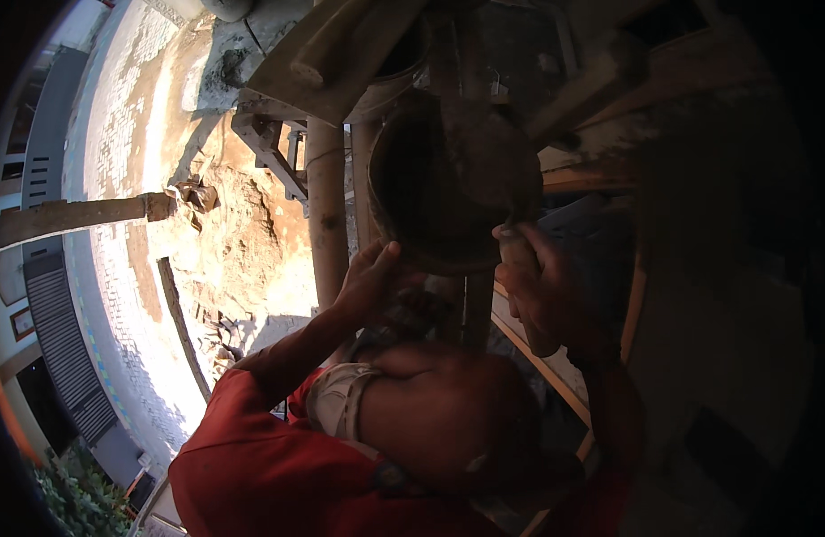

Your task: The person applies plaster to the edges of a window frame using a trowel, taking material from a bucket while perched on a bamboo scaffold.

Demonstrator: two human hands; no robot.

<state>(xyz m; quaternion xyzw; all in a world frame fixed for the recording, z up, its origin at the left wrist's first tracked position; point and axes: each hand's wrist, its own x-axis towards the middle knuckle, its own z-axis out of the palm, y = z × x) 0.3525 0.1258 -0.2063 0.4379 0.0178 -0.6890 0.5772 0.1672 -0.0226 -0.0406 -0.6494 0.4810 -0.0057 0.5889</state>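
A round dark bucket (381,201) is in front of me, its inside deep in shadow. My left hand (367,276) is at its near left rim, thumb up along the edge, the other fingers partly hidden. My right hand (542,286) is wrapped round the thick wooden handle (518,251) of a trowel at the near right rim. The trowel's greyish blade (488,166) appears to reach into the bucket, though its outline is hard to make out in the dark. What the bucket contains cannot be told.
A wooden post (326,197) stands just left of the bucket. Past it, a board (318,67) slants across at upper left. Beams (591,89) lie at upper right. Below on the left are sunlit sandy ground (242,215), a loose plank (184,327) and a paved lane (117,179).
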